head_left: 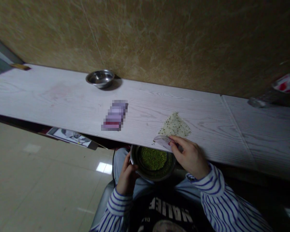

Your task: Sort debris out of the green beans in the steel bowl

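Below the counter's front edge, my left hand (127,177) is closed on the rim of a metal bowl (135,163). Inside the bowl lie many small green beans (153,159), probably mung beans by their look. At the counter edge above the bowl, my right hand (189,156) pinches a thin, pale, translucent piece that looks like a plastic card (162,141). The card touches the near side of a pile of white grains like rice (175,125), with green beans mixed through it. A few loose beans lie by the card's left end.
A second metal bowl (101,79) stands by the wall. A blurred-out purple phone-like object (115,115) lies left of the pile. At the right is a clear plastic bottle (268,95) with a red label. A printed box (71,137) sits under the counter (62,96).
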`<state>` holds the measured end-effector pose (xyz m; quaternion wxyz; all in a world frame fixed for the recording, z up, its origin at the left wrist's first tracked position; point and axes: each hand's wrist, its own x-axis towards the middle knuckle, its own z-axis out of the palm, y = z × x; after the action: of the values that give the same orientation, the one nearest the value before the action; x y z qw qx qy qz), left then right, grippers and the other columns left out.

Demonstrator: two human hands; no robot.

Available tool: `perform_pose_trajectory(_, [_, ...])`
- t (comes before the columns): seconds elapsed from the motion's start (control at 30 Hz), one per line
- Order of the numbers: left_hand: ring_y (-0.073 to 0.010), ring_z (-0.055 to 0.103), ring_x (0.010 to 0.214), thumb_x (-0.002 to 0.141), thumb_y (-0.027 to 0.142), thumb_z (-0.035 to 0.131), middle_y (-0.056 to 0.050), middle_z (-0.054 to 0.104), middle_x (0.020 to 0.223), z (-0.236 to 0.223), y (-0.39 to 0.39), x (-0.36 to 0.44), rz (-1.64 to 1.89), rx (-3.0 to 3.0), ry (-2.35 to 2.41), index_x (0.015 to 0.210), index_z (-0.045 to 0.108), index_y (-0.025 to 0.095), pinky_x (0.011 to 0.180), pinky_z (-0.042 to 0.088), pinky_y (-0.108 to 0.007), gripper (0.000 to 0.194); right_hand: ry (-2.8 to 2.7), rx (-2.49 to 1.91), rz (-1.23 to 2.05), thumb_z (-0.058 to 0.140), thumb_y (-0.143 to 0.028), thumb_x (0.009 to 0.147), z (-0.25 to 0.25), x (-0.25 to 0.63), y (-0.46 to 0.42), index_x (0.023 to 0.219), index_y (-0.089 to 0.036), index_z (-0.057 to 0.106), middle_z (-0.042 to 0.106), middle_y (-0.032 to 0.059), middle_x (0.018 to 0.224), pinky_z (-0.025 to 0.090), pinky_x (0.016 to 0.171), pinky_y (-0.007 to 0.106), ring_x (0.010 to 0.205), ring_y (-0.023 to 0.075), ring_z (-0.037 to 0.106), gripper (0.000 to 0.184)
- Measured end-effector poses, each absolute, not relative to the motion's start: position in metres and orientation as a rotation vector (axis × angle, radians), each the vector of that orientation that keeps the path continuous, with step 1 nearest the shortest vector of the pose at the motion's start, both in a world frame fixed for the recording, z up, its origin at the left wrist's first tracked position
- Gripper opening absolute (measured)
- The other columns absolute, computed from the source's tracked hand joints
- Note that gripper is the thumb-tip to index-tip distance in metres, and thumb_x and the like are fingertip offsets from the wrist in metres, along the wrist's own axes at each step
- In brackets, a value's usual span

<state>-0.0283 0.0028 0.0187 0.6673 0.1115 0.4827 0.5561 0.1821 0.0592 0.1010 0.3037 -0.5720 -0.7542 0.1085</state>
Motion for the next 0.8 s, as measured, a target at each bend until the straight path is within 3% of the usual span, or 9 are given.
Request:
perform_pose_trajectory(0.43, [-0.0200, 0.059, 0.080, 0.063, 0.017, 0.063, -0.004, 0.067, 0.103, 0.017, 0.001, -0.031, 1.251, 0.262, 1.110, 0.122, 0.061, 0.029, 0.067, 0.052, -0.032, 0.060, -2.068, -1.410, 0.465, 0.054, -0.015, 0.086, 0.106, 0.177, 0.062, 0.103, -0.020, 0.074, 0.078, 0.0065, 0.098, 0.060, 0.083, 0.035, 0.089, 0.0193, 0.074, 0.026])
perform_pose_trajectory(0.8, [-0.0202, 0.059, 0.081, 0.063, 0.020, 0.064, -0.005, 0.067, 0.108, 0.013, 0.000, -0.028, 1.234, 0.278, 1.098, 0.123, 0.061, 0.028, 0.065, 0.050, -0.031, 0.060, -1.936, -1.583, 0.302, 0.055, -0.015, 0.086, 0.099, 0.153, 0.058, 0.108, -0.017, 0.071, 0.079, 0.0068, 0.087, 0.060, 0.070, 0.028, 0.073, 0.0194, 0.075, 0.027])
